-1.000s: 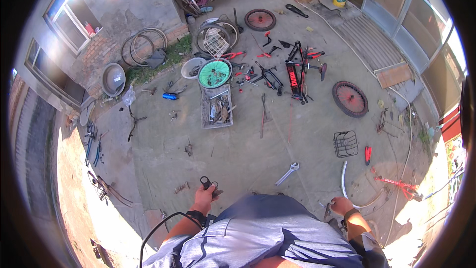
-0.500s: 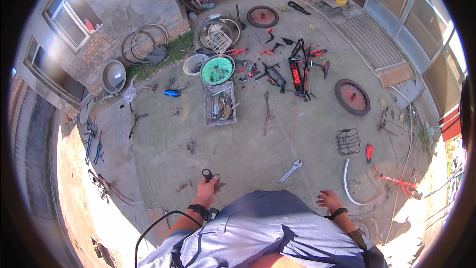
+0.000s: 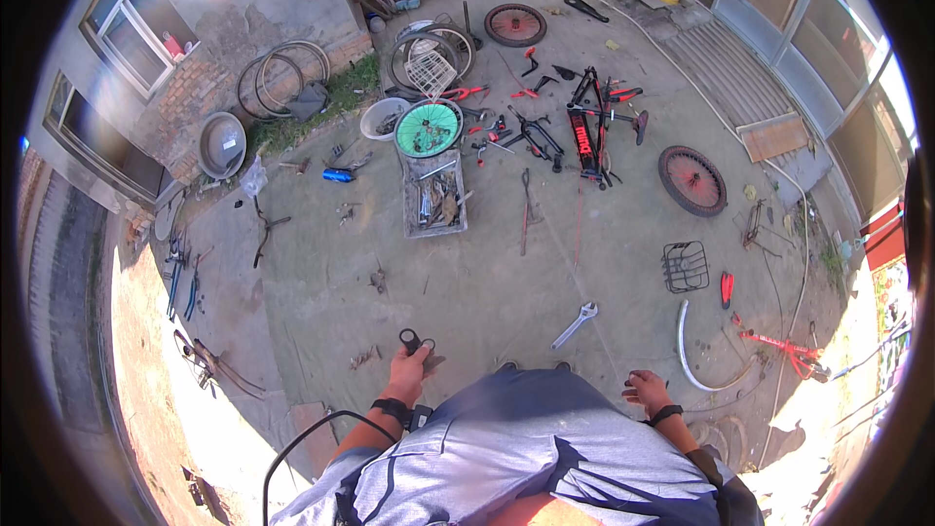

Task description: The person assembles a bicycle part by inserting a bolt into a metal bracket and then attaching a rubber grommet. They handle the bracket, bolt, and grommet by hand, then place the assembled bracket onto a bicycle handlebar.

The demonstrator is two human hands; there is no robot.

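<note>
My left hand (image 3: 406,376) is closed around a small black part with two rings (image 3: 417,341), whose exact kind I cannot make out. The rings stick out past the fingertips, above the ground. My right hand (image 3: 647,391) hangs at my other side with nothing visible in it, its fingers loosely bent and apart. A silver adjustable wrench (image 3: 575,325) lies on the ground between my hands, nearer the right one. Beyond it, a long thin metal tool (image 3: 526,212) lies on the ground.
A red and black bicycle frame (image 3: 587,131), a red-spoked wheel (image 3: 692,181) and a wire basket (image 3: 686,266) lie ahead and right. A tray of tools (image 3: 435,227) sits beside a green wheel (image 3: 429,130). A curved silver strip (image 3: 685,351) and red-handled pliers (image 3: 727,289) lie at right.
The ground and the things on it have shifted slightly in view, and the tips of my shoes now show. My left hand still grips the ringed part; the right hand is almost unmoved.
</note>
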